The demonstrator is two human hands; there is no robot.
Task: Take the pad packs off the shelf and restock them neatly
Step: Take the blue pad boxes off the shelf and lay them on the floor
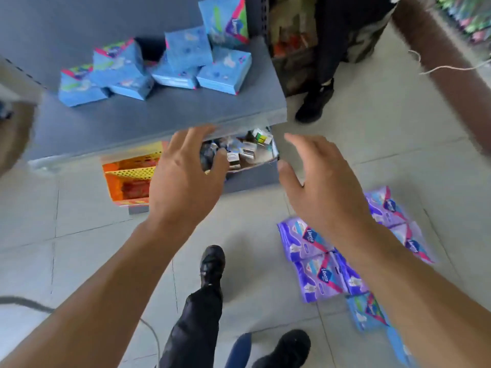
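Several blue pad packs (pixel 172 65) lie jumbled at the back of the grey shelf (pixel 159 115), one standing upright (pixel 224 22) at the right end. Purple pad packs (pixel 318 261) lie in a pile on the tiled floor at the lower right, with a blue pack (pixel 366 312) beside them. My left hand (pixel 183 176) is held out empty with spread fingers, just in front of the shelf's front edge. My right hand (pixel 318 181) hangs beside it, also empty with relaxed fingers, above the purple packs.
Below the shelf sit an orange and yellow basket (pixel 130 176) and a box of small cartons (pixel 247 150). Another person's legs and black shoe (pixel 316 102) stand by the shelf's right end. My own black shoes (pixel 212 264) are on the floor. A cable (pixel 26 304) crosses the floor at left.
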